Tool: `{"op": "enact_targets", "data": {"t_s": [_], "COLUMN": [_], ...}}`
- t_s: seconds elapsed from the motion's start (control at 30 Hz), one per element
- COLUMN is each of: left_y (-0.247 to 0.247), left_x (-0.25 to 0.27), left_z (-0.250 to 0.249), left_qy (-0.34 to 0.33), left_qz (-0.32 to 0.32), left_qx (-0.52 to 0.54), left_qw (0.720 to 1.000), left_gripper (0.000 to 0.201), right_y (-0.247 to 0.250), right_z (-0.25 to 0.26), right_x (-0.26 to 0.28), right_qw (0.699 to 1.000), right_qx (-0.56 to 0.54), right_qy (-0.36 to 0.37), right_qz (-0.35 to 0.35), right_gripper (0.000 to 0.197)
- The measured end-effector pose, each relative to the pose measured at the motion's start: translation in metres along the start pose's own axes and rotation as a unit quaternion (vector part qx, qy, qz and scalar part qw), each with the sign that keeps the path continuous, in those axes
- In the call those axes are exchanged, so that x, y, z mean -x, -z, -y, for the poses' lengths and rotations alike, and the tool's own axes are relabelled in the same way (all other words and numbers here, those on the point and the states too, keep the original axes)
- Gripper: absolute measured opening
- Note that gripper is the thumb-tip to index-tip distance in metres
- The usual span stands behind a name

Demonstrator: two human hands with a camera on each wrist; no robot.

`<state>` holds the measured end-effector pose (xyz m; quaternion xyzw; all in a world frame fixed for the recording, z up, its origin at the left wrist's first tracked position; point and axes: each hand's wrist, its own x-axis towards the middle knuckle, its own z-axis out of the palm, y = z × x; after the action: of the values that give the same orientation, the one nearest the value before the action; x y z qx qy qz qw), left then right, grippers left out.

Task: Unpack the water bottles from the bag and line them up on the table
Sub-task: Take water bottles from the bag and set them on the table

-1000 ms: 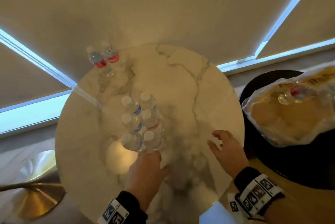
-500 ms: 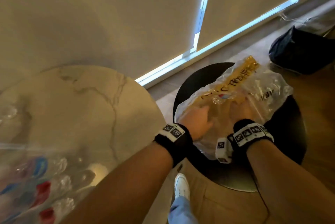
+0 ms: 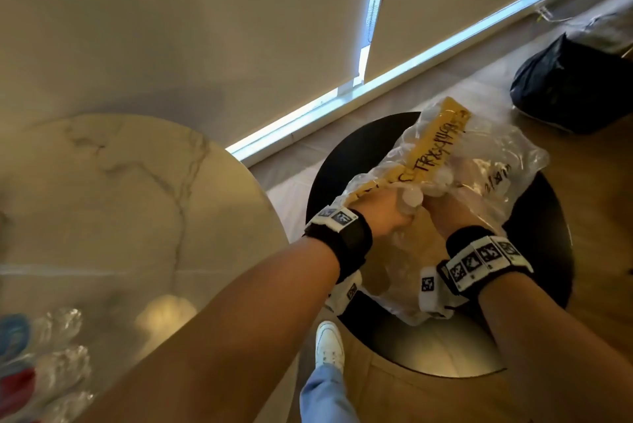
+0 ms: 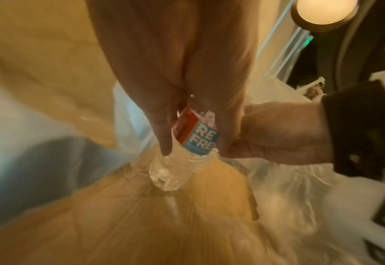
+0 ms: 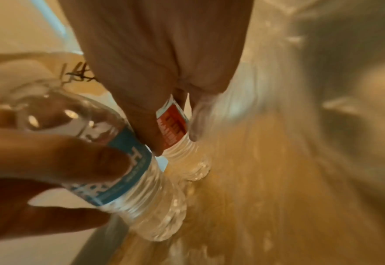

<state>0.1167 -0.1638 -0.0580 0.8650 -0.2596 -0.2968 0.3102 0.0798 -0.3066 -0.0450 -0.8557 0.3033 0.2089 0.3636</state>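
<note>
— Left hand (image 4: 175, 86) wraps one bottle (image 4: 182, 143) at its label; right hand (image 5: 159, 59) grips a second bottle (image 5: 177, 136) likewise, both inside the bag (image 3: 507, 162), right of centre in the head view.

— Handling?

— Probably full, thin-walled, slick; holding at the label suits. Bottles on the bench (image 3: 113, 203), lower left, are blurred and cut off; the bag's remaining contents are unclear.
</note>
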Motion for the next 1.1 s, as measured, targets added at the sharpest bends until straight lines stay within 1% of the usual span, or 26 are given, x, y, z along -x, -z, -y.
{"op": "enact_targets", "data": {"t_s": [0.1, 0.13, 0.17, 0.23, 0.27, 0.3, 0.33, 0.4, 0.43, 0.5, 0.57, 0.6, 0.63, 0.67, 0.7, 0.77, 0.8, 0.9, 0.97, 1.0, 1.03, 1.1], "left_y": [0.01, 0.013, 0.013, 0.016, 0.02, 0.024, 0.028, 0.035, 0.034, 0.034, 0.032, 0.029, 0.024, 0.02, 0.013, 0.004, 0.005, 0.001, 0.005, 0.007, 0.013, 0.014], "left_x": [0.035, 0.05, 0.065, 0.102, 0.124, 0.148, 0.171, 0.221, 0.243, 0.288, 0.332, 0.354, 0.375, 0.395, 0.413, 0.447, 0.462, 0.494, 0.504, 0.517, 0.56, 0.548], "left_z": [-0.004, -0.007, -0.006, -0.002, -0.001, 0.001, 0.004, 0.011, 0.019, 0.035, 0.05, 0.058, 0.065, 0.07, 0.078, 0.09, 0.091, 0.1, 0.107, 0.114, 0.161, 0.159], "left_qy": [-0.04, -0.038, -0.038, -0.048, -0.042, -0.031, -0.014, 0.024, 0.051, 0.106, 0.168, 0.196, 0.216, 0.24, 0.262, 0.31, 0.335, 0.358, 0.358, 0.362, 0.346, 0.364], "left_qz": [-0.003, 0.005, 0.007, -0.006, -0.012, -0.026, -0.049, -0.124, -0.159, -0.234, -0.287, -0.303, -0.321, -0.333, -0.342, -0.353, -0.354, -0.374, -0.393, -0.392, -0.388, -0.351], "left_qx": [-0.046, -0.04, -0.026, 0.037, 0.08, 0.121, 0.154, 0.197, 0.206, 0.205, 0.196, 0.195, 0.192, 0.187, 0.181, 0.179, 0.181, 0.196, 0.194, 0.203, 0.216, 0.188], "left_qw": [0.998, 0.998, 0.999, 0.998, 0.996, 0.992, 0.987, 0.972, 0.964, 0.944, 0.923, 0.912, 0.902, 0.893, 0.884, 0.864, 0.854, 0.833, 0.824, 0.821, 0.826, 0.842], "left_gripper": [0.053, 0.059, 0.061, 0.061, 0.061, 0.06, 0.057, 0.055, 0.058, 0.063, 0.061, 0.06, 0.059, 0.059, 0.059, 0.058, 0.056, 0.047, 0.046, 0.049, 0.055, 0.07], "right_y": [-0.005, -0.006, -0.005, -0.005, -0.006, -0.007, -0.008, -0.012, -0.011, -0.027, -0.05, -0.067, -0.084, -0.107, -0.128, -0.17, -0.191, -0.228, -0.245, -0.26, -0.311, -0.3], "right_z": [0.005, 0.005, 0.009, 0.01, 0.008, 0.01, 0.016, 0.029, 0.035, 0.047, 0.059, 0.064, 0.073, 0.077, 0.082, 0.09, 0.091, 0.114, 0.124, 0.131, 0.159, 0.163], "right_x": [0.017, 0.023, 0.034, 0.05, 0.055, 0.066, 0.08, 0.118, 0.141, 0.177, 0.202, 0.213, 0.227, 0.237, 0.25, 0.271, 0.276, 0.298, 0.308, 0.32, 0.348, 0.34], "right_qw": [0.995, 0.992, 0.984, 0.955, 0.948, 0.947, 0.946, 0.948, 0.949, 0.95, 0.934, 0.919, 0.915, 0.91, 0.901, 0.88, 0.875, 0.859, 0.851, 0.852, 0.855, 0.867], "right_qx": [0.087, 0.105, 0.145, 0.232, 0.236, 0.22, 0.196, 0.161, 0.159, 0.127, 0.116, 0.109, 0.094, 0.069, 0.073, 0.074, 0.067, 0.096, 0.109, 0.131, 0.15, 0.152], "right_qy": [0.048, 0.073, 0.104, 0.184, 0.213, 0.232, 0.253, 0.272, 0.268, 0.272, 0.323, 0.365, 0.369, 0.368, 0.364, 0.381, 0.383, 0.398, 0.404, 0.404, 0.411, 0.391], "right_qz": [0.021, 0.02, 0.016, 0.006, 0.013, 0.035, 0.048, 0.043, 0.045, 0.09, 0.098, 0.099, 0.135, 0.179, 0.223, 0.273, 0.287, 0.306, 0.317, 0.306, 0.279, 0.269], "right_gripper": [0.042, 0.042, 0.043, 0.051, 0.055, 0.06, 0.061, 0.059, 0.054, 0.041, 0.031, 0.028, 0.027, 0.036, 0.045, 0.052, 0.053, 0.052, 0.051, 0.051, 0.051, 0.056]}}
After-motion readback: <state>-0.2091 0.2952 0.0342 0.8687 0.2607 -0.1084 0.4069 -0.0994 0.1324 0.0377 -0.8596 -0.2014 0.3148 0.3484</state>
